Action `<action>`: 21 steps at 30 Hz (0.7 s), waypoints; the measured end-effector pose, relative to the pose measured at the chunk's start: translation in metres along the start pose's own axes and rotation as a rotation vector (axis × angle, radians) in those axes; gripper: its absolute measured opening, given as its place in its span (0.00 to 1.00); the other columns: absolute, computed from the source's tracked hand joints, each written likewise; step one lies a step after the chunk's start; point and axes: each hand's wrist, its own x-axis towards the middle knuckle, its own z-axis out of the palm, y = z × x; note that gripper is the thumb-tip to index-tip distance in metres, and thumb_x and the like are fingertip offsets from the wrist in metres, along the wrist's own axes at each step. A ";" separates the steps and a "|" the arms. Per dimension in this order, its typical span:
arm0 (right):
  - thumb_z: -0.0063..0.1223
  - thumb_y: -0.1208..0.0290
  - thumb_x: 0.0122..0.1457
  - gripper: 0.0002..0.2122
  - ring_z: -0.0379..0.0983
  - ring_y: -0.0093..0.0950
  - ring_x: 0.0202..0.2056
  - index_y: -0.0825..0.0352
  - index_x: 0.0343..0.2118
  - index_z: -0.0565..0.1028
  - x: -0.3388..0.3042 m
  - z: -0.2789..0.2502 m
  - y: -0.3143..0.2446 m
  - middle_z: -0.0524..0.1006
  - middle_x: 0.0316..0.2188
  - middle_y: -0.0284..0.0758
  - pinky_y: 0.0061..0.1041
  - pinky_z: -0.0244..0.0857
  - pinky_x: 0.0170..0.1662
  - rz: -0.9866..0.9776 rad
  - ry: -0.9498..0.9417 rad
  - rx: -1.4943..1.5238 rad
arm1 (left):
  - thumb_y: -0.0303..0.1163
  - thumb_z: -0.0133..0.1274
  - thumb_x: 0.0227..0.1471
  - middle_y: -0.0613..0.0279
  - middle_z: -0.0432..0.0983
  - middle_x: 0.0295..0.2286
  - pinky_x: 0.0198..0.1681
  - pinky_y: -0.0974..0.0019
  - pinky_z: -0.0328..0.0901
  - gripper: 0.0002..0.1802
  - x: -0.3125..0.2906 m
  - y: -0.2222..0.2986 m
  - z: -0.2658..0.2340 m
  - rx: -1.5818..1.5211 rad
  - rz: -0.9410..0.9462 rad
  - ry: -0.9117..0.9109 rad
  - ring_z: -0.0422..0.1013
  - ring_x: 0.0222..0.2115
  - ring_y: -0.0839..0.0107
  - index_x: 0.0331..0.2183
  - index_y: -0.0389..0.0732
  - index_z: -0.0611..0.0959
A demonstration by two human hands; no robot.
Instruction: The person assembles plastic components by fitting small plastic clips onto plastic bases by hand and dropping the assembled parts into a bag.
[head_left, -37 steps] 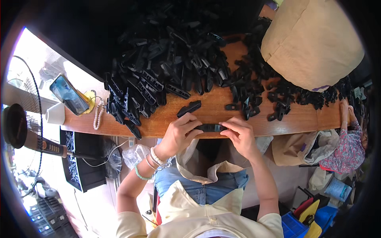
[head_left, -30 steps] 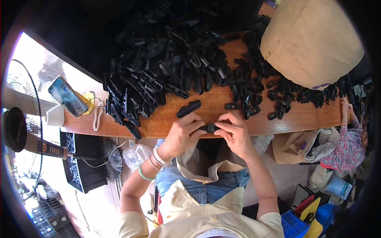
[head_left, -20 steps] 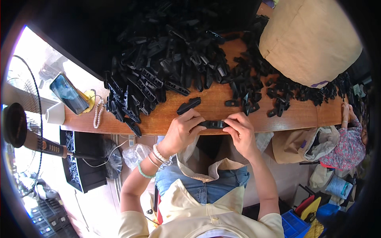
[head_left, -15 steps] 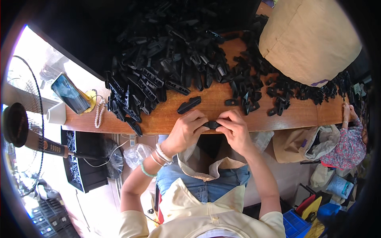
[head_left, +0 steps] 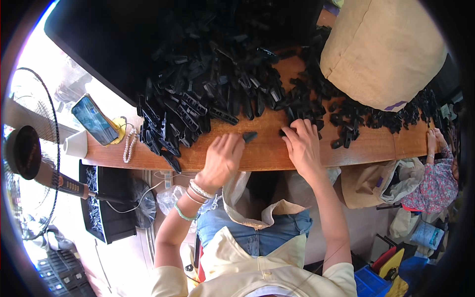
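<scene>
My left hand [head_left: 223,157], with bracelets at the wrist, rests over the table near its front edge. Its fingers are closed at one end of a long black plastic part [head_left: 250,136], whose other end sticks out to the right. Farther right, my right hand [head_left: 303,144] reaches down at the near side of a pile of small black parts [head_left: 341,126]. Thumb and fingers close on a small black plastic part [head_left: 282,132], mostly hidden by them. A large heap of long black plastic parts [head_left: 190,106] lies beyond my left hand.
An open cloth bag [head_left: 257,223] lies on my lap below the wooden table's edge [head_left: 267,163]. A big beige sack [head_left: 383,54] stands back right. At left are a phone [head_left: 95,119], a bead string [head_left: 129,144], a white cup [head_left: 75,144] and a fan [head_left: 24,153]. Another person [head_left: 435,178] works far right.
The small black part held between both hands is no longer in them. My hands have moved apart, the left to the long part, the right to the small-part pile.
</scene>
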 end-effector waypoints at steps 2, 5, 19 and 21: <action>0.62 0.79 0.46 0.13 0.66 0.35 0.37 0.68 0.38 0.76 0.003 -0.001 -0.006 0.68 0.33 0.35 0.31 0.61 0.38 -0.028 0.035 0.100 | 0.25 0.62 0.42 0.55 0.73 0.31 0.32 0.59 0.67 0.13 -0.006 0.011 -0.001 -0.044 0.025 0.008 0.71 0.27 0.56 0.31 0.33 0.77; 0.61 0.81 0.46 0.13 0.68 0.32 0.31 0.68 0.37 0.73 -0.007 0.004 -0.019 0.69 0.33 0.36 0.28 0.62 0.32 0.170 0.035 0.526 | 0.26 0.62 0.44 0.55 0.73 0.31 0.30 0.60 0.68 0.13 -0.009 0.017 0.000 -0.214 -0.013 0.023 0.72 0.27 0.57 0.32 0.33 0.77; 0.60 0.81 0.50 0.12 0.72 0.33 0.36 0.69 0.39 0.74 -0.019 0.003 -0.016 0.73 0.36 0.37 0.29 0.67 0.40 0.137 -0.046 0.579 | 0.24 0.60 0.47 0.53 0.73 0.33 0.33 0.62 0.69 0.12 -0.005 0.000 -0.011 -0.500 -0.256 -0.145 0.73 0.30 0.56 0.36 0.31 0.81; 0.60 0.81 0.50 0.12 0.72 0.30 0.35 0.70 0.38 0.75 -0.016 0.000 -0.015 0.74 0.35 0.36 0.26 0.67 0.39 0.189 -0.048 0.706 | 0.24 0.60 0.47 0.53 0.73 0.33 0.34 0.62 0.69 0.12 -0.005 -0.001 -0.011 -0.534 -0.232 -0.146 0.73 0.30 0.56 0.36 0.31 0.81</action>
